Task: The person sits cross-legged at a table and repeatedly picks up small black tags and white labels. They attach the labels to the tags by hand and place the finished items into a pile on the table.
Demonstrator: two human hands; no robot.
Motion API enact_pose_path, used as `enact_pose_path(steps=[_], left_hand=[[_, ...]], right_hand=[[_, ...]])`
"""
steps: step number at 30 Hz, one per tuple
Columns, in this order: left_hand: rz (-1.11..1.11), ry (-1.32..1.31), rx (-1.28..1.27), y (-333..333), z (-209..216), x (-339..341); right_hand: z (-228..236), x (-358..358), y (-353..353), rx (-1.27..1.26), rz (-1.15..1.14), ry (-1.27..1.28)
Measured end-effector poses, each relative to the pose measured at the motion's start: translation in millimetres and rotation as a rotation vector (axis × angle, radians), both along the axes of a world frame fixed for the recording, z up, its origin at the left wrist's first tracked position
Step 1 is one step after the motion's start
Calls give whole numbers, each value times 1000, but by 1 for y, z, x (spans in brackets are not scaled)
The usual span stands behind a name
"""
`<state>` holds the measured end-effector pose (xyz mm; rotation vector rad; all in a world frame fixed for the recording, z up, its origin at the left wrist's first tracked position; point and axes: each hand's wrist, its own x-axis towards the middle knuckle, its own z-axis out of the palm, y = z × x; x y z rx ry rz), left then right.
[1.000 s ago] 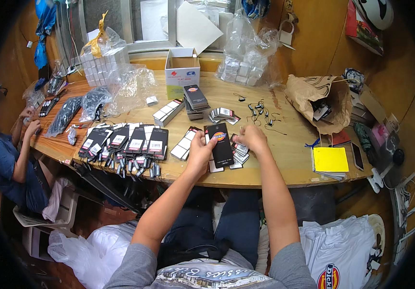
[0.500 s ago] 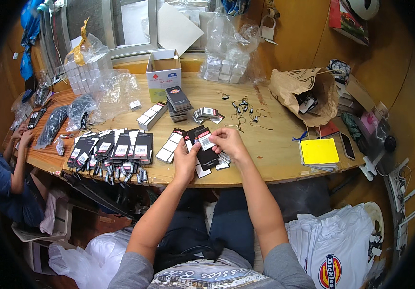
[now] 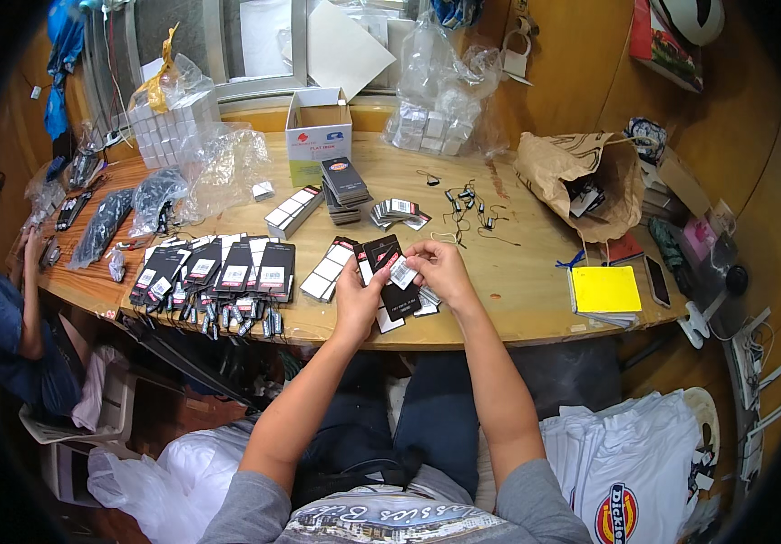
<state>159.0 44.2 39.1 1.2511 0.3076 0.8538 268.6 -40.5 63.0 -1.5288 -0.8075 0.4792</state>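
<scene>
while both hands gripped one black tag [image 3: 389,272] over the tabletop [image 3: 517,281], left hand [image 3: 357,295] steadied it so right hand [image 3: 436,267] could work the white label [image 3: 402,272].

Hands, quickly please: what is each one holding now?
Left hand: closed on a black tag.
Right hand: fingers pinch a small white label on the same tag.

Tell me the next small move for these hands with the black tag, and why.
Probably press the white sticker flat onto the black tag: the left hand steadies the tag, the right hand pinches the sticker against it, and the finished tags in the row beside bear white labels.
</scene>
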Motion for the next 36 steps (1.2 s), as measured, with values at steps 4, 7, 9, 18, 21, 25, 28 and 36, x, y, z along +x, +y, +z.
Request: enact_pose_path(steps=[4,7,9,18,21,25,28,36], left_hand=[[37,25,18,4,-5,2],[80,-14,-31,2,-2,0],[108,-55,-53,-1,1,2],[107,-58,-47,3,-9,3],[91,-63,-46,2,-6,2],[88,-54,-36,-1,-1,0],[82,-49,-22,1,-3,1],[67,-44,-30,1,-3,2]], right_hand=[[-4,11,-2,26,-47,161],[-13,35,-7,-176,-143,-3],[-22,69,-17,-228,-387,-301],[-13,124,-38,-391,-577,-493],[-13,131,-52,-474,-722,-431],[-15,133,-76,-618,-780,-517],[-23,134,-84,-783,-544,-698],[-9,31,-122,-937,-433,-782]])
